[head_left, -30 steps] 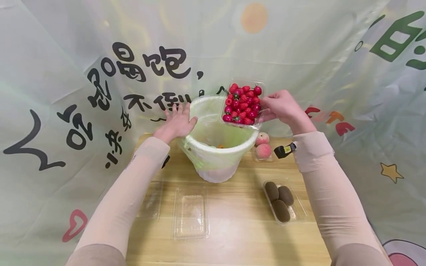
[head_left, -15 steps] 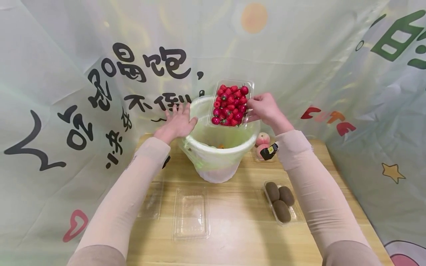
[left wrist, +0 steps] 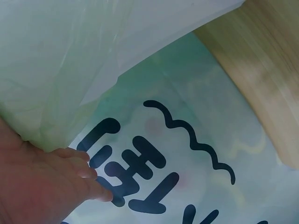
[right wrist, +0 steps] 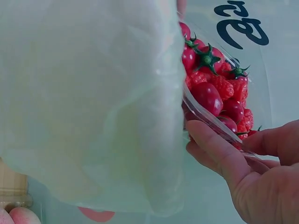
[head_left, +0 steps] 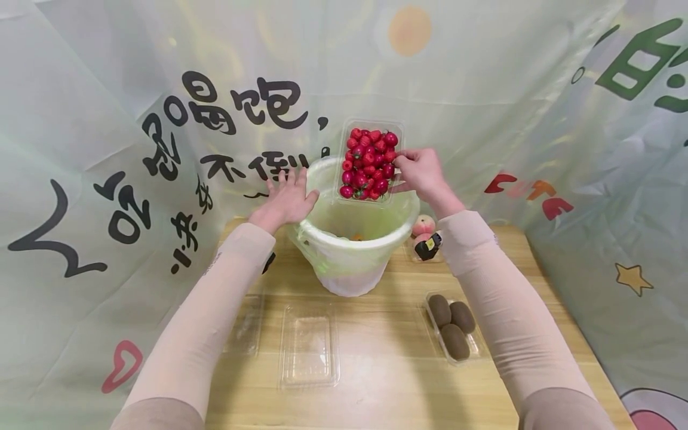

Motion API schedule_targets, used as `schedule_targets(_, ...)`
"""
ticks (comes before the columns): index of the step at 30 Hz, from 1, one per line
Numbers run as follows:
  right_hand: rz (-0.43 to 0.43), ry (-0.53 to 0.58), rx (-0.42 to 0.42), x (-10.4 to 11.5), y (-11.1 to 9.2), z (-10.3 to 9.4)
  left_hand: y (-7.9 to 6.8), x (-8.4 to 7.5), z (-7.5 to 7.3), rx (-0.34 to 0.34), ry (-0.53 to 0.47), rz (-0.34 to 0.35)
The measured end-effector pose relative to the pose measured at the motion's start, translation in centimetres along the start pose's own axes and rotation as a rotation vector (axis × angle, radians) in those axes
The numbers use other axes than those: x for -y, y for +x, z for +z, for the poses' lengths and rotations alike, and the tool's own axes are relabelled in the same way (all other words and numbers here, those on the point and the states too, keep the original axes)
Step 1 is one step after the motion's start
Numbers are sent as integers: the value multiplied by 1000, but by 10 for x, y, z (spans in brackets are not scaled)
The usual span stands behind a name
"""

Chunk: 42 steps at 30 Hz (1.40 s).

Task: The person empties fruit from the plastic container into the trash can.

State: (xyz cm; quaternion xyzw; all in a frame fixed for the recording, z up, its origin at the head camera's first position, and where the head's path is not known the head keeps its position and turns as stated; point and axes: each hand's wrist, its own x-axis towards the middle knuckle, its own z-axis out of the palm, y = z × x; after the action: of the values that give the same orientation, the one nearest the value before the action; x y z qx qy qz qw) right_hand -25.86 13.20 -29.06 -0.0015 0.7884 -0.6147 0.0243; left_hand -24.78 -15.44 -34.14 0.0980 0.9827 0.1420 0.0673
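Red-fruit tray has come in over the bucket, fruit inside

Nearest, on the worktop (head_left: 371, 382), an empty clear container (head_left: 309, 352) and three kiwis (head_left: 454, 341) lie just as they did a second ago. Beyond them stands the bucket (head_left: 350, 272), lined with a pale green bag; two peaches (head_left: 423, 225) sit just beside it on the right. The left hand (head_left: 287, 200) has not shifted: it rests on the bucket's left rim, its fingers straight and apart.

The change is on the other side. The right hand (head_left: 421, 174) has moved left, taking the fruit tray (head_left: 375, 124) from the right part of the bucket's mouth to over its far side. Its fingers are clamped on the tray's right edge, thumb above, the others beneath. The red fruit (head_left: 368, 164) appears to be all in the tray, so I judge the carry nearly done and the emptying not begun. Behind hangs a cloth backdrop (head_left: 355, 71) with black lettering.
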Motion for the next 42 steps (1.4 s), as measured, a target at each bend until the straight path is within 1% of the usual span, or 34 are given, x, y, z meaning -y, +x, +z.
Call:
schedule_targets(6,-29,-22,-52,-3,2,6,0,0,1,3,0,-1)
schedule_targets(13,-56,-50,-73,-3,1,7,0,0,0,-1,1,0)
schedule_targets(22,-55,-69,-87,-5,2,6,2,1,1,-4,16,-1)
schedule_targets(35,-107,-108,-92,-4,4,10,1,1,1,0,16,-10)
schedule_targets(42,-130,-101,-114,-6,4,11,1,0,1,7,14,-5)
